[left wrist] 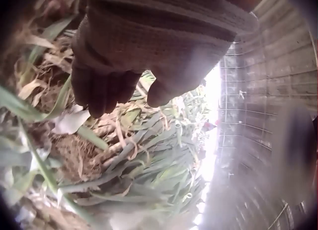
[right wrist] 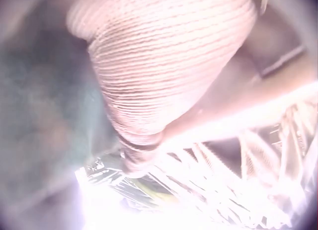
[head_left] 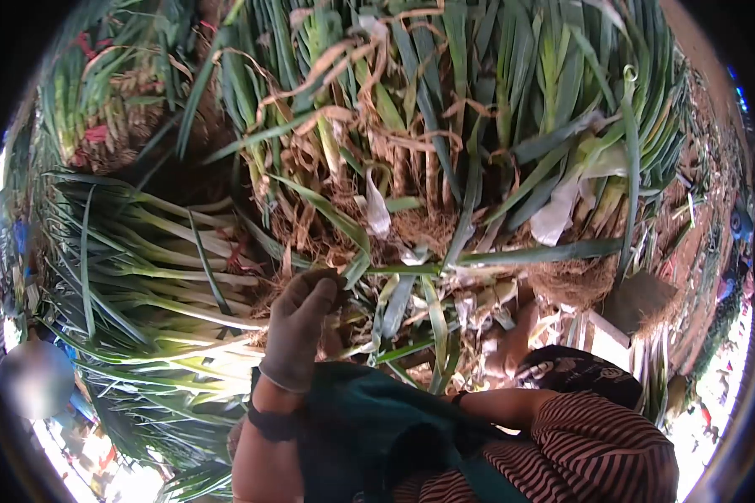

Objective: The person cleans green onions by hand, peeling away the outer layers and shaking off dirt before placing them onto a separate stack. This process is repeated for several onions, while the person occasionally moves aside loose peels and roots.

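My left hand (head_left: 298, 327), in a pale knit glove, hovers over dry leaves and roots, near the root ends of green onions (head_left: 201, 277) lying on the left. In the left wrist view its gloved fingers (left wrist: 107, 93) hang loosely, with a gap to the thumb and nothing between them. My right hand (right wrist: 169, 66) wears a ribbed glove, overexposed in the right wrist view, beside green cloth. I cannot tell whether it holds anything. In the head view the green apron (head_left: 369, 411) hides it, leaving the forearm (head_left: 503, 407) in sight.
Upright green onions (head_left: 512, 75) with shaggy roots stand in a thick row ahead. Bundles with red ties (head_left: 96, 134) are at the upper left. Loose leaves (head_left: 436, 323) and pale peeled skins (head_left: 558, 210) litter the ground before me. A dark patterned cloth (head_left: 579, 373) lies near my right arm.
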Demonstrator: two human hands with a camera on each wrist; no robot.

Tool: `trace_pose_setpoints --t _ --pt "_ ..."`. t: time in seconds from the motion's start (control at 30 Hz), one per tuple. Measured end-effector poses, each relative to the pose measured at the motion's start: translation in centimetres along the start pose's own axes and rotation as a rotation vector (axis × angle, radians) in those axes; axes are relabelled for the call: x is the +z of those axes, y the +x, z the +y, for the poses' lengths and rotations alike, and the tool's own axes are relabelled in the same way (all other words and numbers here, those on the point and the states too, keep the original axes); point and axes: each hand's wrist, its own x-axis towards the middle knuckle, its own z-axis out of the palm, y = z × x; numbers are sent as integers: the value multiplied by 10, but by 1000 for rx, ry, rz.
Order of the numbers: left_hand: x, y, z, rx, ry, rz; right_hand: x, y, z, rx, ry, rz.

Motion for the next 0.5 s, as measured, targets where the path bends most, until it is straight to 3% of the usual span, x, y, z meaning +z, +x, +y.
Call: trace_pose_setpoints --t 0.17,0.27,0.33,0.37,0.4,0.47,0.5 --pt "-25 15 19 310 168 -7 -110 52 28 -85 -51 177" --pt "-20 -4 19 453 185 -24 -190 134 100 -285 51 223" --pt "-11 -13 30 523 177 -61 -193 49 -6 -443 -333 714" --pt "-11 -19 23 515 160 -81 -202 42 -29 -269 -616 703" --pt "-11 -26 14 510 136 -97 -184 -20 -76 -100 -153 805" --pt "-11 -41 11 573 104 -127 -171 -31 -80 -173 -114 1056" --pt "-16 -47 10 600 89 -127 -169 -30 -81 -226 -38 1067"
